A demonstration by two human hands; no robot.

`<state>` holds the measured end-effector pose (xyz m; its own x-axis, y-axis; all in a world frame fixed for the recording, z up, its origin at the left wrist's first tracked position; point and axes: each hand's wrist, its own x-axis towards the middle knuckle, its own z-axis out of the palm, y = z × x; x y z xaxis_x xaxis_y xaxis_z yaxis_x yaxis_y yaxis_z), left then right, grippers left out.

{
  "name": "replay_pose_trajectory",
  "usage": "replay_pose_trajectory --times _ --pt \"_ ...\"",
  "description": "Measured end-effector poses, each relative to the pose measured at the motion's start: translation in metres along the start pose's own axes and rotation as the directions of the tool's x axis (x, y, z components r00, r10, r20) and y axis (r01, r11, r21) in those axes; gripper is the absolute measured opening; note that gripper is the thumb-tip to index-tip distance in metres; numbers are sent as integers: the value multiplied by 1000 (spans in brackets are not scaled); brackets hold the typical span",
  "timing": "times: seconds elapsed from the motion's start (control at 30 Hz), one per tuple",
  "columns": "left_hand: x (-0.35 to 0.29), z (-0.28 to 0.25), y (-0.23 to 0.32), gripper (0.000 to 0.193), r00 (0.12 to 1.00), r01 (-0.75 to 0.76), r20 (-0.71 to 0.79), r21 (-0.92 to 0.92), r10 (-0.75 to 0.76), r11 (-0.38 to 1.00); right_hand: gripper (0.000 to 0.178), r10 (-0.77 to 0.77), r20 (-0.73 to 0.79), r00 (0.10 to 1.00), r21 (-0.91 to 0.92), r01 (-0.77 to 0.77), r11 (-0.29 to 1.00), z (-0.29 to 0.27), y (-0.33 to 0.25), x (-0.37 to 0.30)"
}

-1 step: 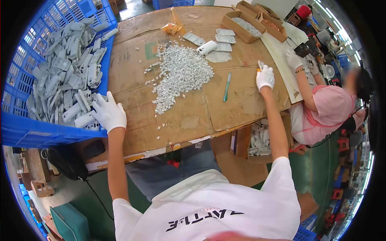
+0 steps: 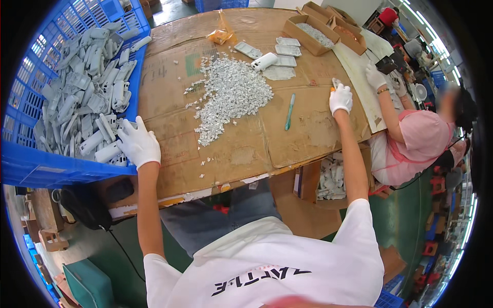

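Note:
My left hand [image 2: 137,145], in a white glove, rests at the near right rim of a blue crate [image 2: 67,173]. Its fingers are spread and reach to the white plastic housings [image 2: 108,153] heaped inside; it grips none of them. At the right side of the cardboard-covered table [image 2: 303,149], my right hand [image 2: 340,100], gloved too, is closed. A bit of something orange [image 2: 333,89] shows at its fingers; the rest is hidden and I cannot make out its kind. Between my hands lie a heap of small white-grey parts [image 2: 233,92] and a green pen [image 2: 290,112].
White shallow trays [image 2: 287,50] and a white housing [image 2: 263,61] lie beyond the heap, near an orange plastic bag [image 2: 222,36]. Open cardboard boxes [image 2: 310,38] stand far right. A co-worker in pink [image 2: 423,128] sits at the right. A box of white parts [image 2: 331,177] stands below the table edge.
My right hand has shifted slightly to the right, its fingers still closed. My left hand has hardly moved, and the parts on the table lie as before.

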<state>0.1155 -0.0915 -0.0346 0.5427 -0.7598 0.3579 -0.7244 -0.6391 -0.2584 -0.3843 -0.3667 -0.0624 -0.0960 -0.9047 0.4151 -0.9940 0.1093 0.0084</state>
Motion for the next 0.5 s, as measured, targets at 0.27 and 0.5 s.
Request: replay_pose_trajectory --times 0.27,0.5 --pt "3 16 -25 19 993 -30 -110 27 32 999 32 -687 -225 691 516 682 517 -71 -157 -143" --pt "-48 0 -18 28 928 -321 -279 -269 246 908 25 -583 -278 763 527 629 571 -56 -175 -162"
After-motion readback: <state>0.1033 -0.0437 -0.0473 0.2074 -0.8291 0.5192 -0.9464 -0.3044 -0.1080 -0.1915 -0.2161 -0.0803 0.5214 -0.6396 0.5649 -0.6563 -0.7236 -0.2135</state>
